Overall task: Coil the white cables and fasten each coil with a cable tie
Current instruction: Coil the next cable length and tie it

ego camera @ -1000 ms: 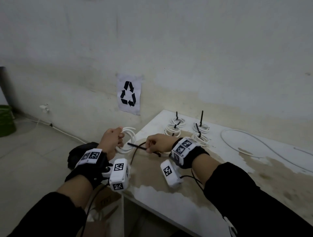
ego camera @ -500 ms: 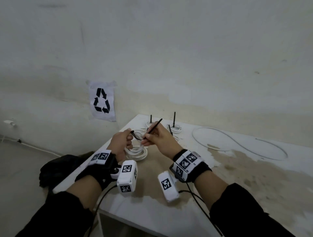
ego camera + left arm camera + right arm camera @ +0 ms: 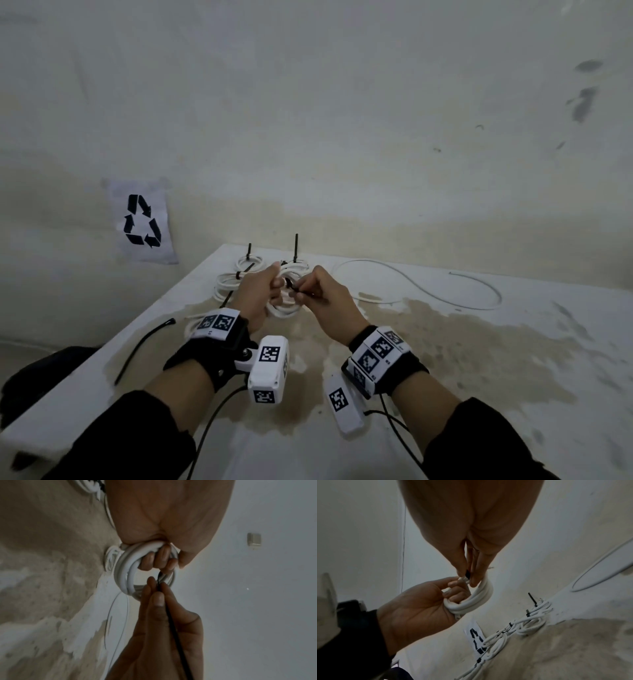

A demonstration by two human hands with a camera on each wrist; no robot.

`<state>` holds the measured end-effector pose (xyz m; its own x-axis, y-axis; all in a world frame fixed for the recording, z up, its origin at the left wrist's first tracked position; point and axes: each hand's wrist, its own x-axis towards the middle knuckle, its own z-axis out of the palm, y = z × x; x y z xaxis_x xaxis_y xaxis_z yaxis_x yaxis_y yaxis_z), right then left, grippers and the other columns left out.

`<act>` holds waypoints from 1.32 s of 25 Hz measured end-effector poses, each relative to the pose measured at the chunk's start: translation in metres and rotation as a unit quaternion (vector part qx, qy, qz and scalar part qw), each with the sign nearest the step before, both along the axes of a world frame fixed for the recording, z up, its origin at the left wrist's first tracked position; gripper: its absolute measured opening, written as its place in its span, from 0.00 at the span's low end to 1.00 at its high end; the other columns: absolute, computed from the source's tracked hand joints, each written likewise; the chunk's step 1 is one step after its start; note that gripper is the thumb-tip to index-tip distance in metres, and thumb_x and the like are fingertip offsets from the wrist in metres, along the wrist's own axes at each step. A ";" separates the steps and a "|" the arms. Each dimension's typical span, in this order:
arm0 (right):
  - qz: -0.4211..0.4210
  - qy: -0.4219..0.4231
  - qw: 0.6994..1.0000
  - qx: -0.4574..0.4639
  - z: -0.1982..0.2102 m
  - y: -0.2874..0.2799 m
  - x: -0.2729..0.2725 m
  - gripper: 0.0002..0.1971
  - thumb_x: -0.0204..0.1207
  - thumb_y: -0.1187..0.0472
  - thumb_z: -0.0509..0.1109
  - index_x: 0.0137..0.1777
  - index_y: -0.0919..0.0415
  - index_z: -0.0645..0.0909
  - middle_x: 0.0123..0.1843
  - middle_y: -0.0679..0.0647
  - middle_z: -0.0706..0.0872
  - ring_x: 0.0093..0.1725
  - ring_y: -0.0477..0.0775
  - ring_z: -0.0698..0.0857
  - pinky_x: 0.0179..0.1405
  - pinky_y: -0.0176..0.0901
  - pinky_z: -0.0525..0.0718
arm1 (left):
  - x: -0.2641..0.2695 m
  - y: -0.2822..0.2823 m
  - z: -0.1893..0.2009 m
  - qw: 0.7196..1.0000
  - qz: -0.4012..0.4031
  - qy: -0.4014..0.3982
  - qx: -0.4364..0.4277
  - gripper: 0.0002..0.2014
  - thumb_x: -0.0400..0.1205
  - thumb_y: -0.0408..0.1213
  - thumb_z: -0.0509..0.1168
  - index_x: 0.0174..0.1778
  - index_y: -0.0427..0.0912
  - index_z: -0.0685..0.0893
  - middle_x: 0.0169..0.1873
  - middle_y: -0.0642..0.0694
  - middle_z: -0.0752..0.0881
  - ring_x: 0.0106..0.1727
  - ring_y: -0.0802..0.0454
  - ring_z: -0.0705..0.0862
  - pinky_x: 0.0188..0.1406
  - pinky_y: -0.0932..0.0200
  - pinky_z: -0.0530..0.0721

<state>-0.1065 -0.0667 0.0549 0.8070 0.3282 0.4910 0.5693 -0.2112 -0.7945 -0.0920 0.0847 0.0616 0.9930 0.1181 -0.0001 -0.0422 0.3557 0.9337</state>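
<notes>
The white coil is clamped in the left hand, fingers curled through it. The black cable tie is pinched by the right hand, both raised above the bench.

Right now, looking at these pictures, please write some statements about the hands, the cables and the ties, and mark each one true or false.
1. The left hand grips a white coil. True.
2. The right hand is empty. False: it pinches a black cable tie at the coil.
3. Coils already fastened with ties lie on the table near the wall. True.
4. Every white cable is coiled. False: one loose cable lies uncoiled to the right.
5. A spare black tie lies near the table's left edge. True.
</notes>
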 end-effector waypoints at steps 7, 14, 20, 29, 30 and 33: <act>-0.032 -0.011 0.999 0.002 -0.007 -0.055 -0.002 0.10 0.76 0.73 0.69 0.40 0.60 0.72 0.46 0.59 0.86 0.47 0.46 0.84 0.48 0.43 0.81 | 0.007 -0.057 -0.004 0.994 -0.108 0.018 0.014 0.12 0.86 0.37 0.56 0.36 0.40 0.76 0.19 0.51 0.72 0.15 0.60 0.64 0.13 0.67 0.63; -0.154 -0.035 0.986 0.061 -0.002 -0.098 -0.006 0.05 0.76 0.64 0.72 0.44 0.59 0.77 0.38 0.58 0.86 0.40 0.56 0.85 0.41 0.43 0.82 | 0.010 -0.096 -0.010 0.990 -0.116 0.028 0.075 0.12 0.87 0.37 0.55 0.42 0.36 0.78 0.19 0.48 0.73 0.14 0.59 0.64 0.13 0.67 0.62; -0.212 -0.007 0.975 -0.069 -0.005 -0.121 -0.002 0.12 0.72 0.61 0.76 0.33 0.61 0.76 0.32 0.54 0.83 0.33 0.51 0.79 0.34 0.41 0.77 | 0.016 -0.099 -0.016 0.994 -0.104 0.040 0.015 0.15 0.87 0.38 0.57 0.34 0.38 0.75 0.20 0.46 0.75 0.14 0.59 0.65 0.13 0.67 0.63; -0.074 0.281 0.957 -0.006 -0.010 -0.110 -0.009 0.10 0.80 0.68 0.64 0.38 0.65 0.82 0.24 0.54 0.84 0.20 0.46 0.78 0.23 0.37 0.77 | 0.016 -0.092 -0.013 0.990 -0.137 0.039 -0.014 0.13 0.88 0.36 0.55 0.36 0.40 0.71 0.20 0.48 0.75 0.14 0.60 0.64 0.13 0.69 0.62; -0.047 0.315 0.947 0.047 -0.008 -0.110 -0.010 0.10 0.81 0.68 0.64 0.38 0.65 0.82 0.24 0.54 0.83 0.20 0.47 0.77 0.22 0.35 0.75 | 0.016 -0.091 -0.012 0.989 -0.138 0.039 -0.027 0.13 0.88 0.36 0.54 0.36 0.40 0.71 0.19 0.49 0.75 0.14 0.60 0.64 0.13 0.69 0.62; 0.008 0.383 0.915 0.123 -0.001 -0.111 -0.011 0.11 0.82 0.68 0.62 0.39 0.66 0.81 0.23 0.53 0.80 0.19 0.46 0.75 0.20 0.33 0.73 | 0.018 -0.089 -0.011 0.988 -0.140 0.042 -0.054 0.13 0.87 0.36 0.54 0.36 0.39 0.72 0.18 0.49 0.76 0.13 0.61 0.64 0.12 0.69 0.62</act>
